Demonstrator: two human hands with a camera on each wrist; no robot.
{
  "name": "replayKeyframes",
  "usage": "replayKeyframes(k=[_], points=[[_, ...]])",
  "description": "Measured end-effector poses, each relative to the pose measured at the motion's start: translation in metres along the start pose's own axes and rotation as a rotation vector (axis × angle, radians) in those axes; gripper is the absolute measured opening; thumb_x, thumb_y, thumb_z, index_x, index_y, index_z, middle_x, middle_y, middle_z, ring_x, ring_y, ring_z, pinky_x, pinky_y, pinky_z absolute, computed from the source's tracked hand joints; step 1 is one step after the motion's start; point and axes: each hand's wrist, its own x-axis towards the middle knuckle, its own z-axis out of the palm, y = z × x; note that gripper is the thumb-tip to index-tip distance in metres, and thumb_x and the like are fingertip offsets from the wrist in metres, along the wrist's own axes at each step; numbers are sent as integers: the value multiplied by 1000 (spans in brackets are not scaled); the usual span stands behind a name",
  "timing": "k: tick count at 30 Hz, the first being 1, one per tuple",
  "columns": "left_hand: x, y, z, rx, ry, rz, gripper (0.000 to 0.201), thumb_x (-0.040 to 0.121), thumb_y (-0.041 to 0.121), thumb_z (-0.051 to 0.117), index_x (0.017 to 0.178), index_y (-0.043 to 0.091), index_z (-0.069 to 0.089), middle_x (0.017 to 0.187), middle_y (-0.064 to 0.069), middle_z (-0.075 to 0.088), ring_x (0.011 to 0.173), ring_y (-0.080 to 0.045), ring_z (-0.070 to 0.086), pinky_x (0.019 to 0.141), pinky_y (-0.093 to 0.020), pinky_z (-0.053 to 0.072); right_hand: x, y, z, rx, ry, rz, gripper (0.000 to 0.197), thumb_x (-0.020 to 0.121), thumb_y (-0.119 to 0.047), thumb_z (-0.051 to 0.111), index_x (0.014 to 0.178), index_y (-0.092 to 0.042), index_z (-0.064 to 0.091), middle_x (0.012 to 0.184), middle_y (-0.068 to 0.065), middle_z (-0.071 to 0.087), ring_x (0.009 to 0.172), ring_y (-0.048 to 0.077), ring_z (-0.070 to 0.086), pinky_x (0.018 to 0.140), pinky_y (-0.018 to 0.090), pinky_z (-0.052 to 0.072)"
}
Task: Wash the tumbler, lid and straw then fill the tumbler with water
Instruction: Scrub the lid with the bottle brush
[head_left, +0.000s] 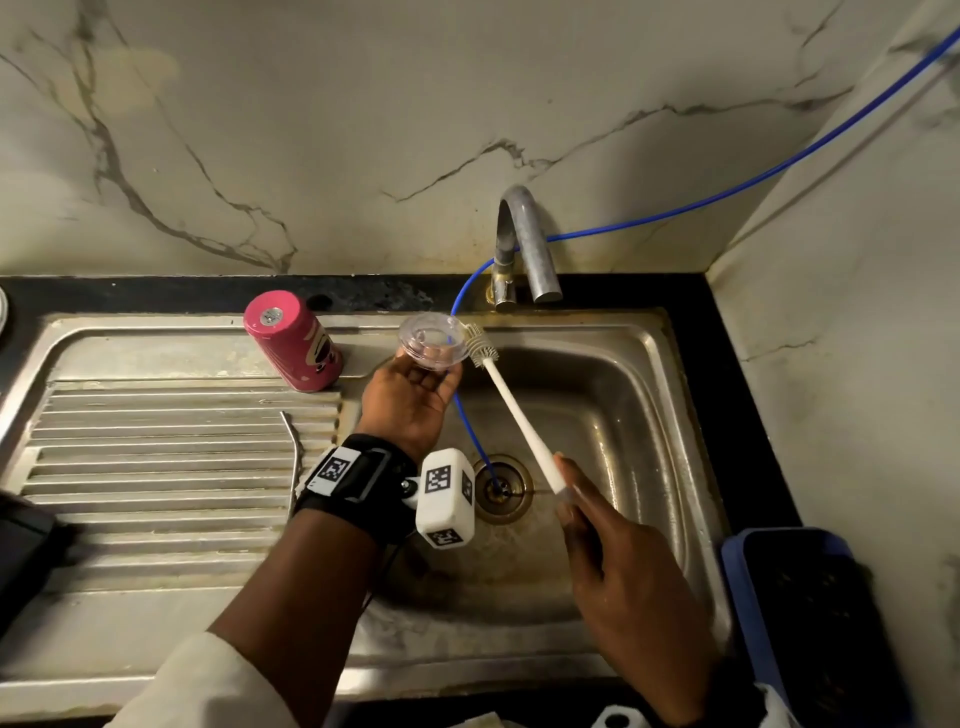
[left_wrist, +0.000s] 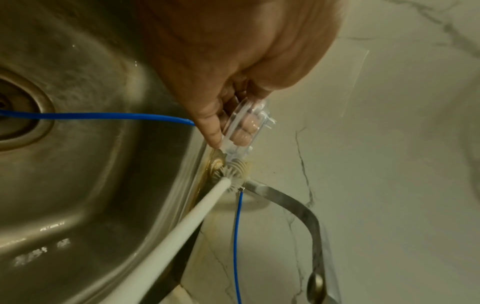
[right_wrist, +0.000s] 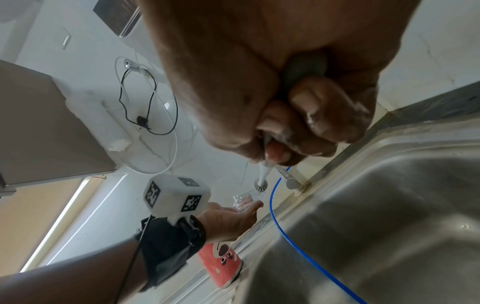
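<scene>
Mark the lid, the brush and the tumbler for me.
lid (head_left: 432, 340): head view, centre of the clear disc held by the left hand.
brush (head_left: 519, 421): head view, middle of the white handle.
tumbler (head_left: 296, 345): head view, pink side wall, standing upside down.

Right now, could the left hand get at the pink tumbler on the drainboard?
Probably not yet: the left hand is holding the clear lid. The pink tumbler stands close beside it with nothing between.

Pink tumbler (head_left: 293, 340) with a dark cartoon print, clear see-through lid (head_left: 432, 340), white brush (head_left: 519, 415) with pale grey bristles. Blue tube (head_left: 727, 193) against white marble wall (head_left: 311, 130) veined in grey. Steel-grey sink (head_left: 649, 415), black counter edge (head_left: 156, 293), blue basket (head_left: 810, 613).
</scene>
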Motion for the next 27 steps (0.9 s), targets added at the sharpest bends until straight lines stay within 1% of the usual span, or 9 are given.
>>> replayKeyframes(k=[3,7,9,13,15,18,22,24,27], points=[[-1,-1,2,-6,29,-17,39,112,17,36,140,0,57,139,-18,64,109,-28,68,91,-39,56,-6,3,1,-26,-6,7,63,103,-30,60,156,-54,34,68,-27,63,69,-7,66,62,4,44],[-7,-10,6,19,3,-51,42,112,22,39,144,1,55,137,-21,65,114,-28,68,92,-39,57,1,3,1,-41,49,-4,57,101,-51,43,157,-53,33,56,-24,53,62,-4,62,54,8,42],[-7,-11,6,46,-20,-47,42,112,23,40,144,1,56,138,-21,66,120,-28,67,97,-38,56,5,4,1,-49,49,-12,57,101,-54,39,157,-53,32,62,-28,57,62,-5,62,52,10,42],[-1,-3,4,47,4,-5,40,112,22,41,142,1,57,131,-20,69,118,-29,68,104,-40,54,5,8,0,-60,7,-38,58,102,-48,48,154,-62,27,64,-27,58,64,-6,63,59,10,46],[0,1,1,51,3,9,39,111,22,42,141,1,57,128,-19,71,120,-29,68,105,-41,53,2,3,-2,-58,-24,-31,57,100,-51,48,153,-64,28,59,-22,56,63,-4,63,57,10,43],[-8,-6,3,142,-59,-12,42,107,19,48,142,-1,57,133,-21,68,128,-32,64,105,-40,54,9,-3,-4,-57,-1,-27,56,100,-50,45,153,-61,31,63,-28,60,62,-8,62,56,8,42],[-13,-21,5,191,-88,-21,46,103,17,54,145,-2,55,136,-23,66,131,-34,62,106,-43,53,30,-4,0,-97,28,-13,56,105,-35,52,154,-53,31,55,-17,51,59,-5,61,48,12,38],[-6,-15,2,168,-48,13,45,103,16,54,145,-1,55,135,-23,67,130,-34,63,112,-46,50,28,-4,0,-74,-15,-39,56,105,-38,51,153,-58,28,58,-17,57,58,-3,62,50,12,38],[2,0,-5,173,-12,58,41,105,16,51,142,0,58,133,-22,68,129,-34,63,115,-46,47,11,-4,-2,-48,-71,-45,53,103,-43,48,151,-59,32,66,-39,58,60,-10,60,55,6,38]])
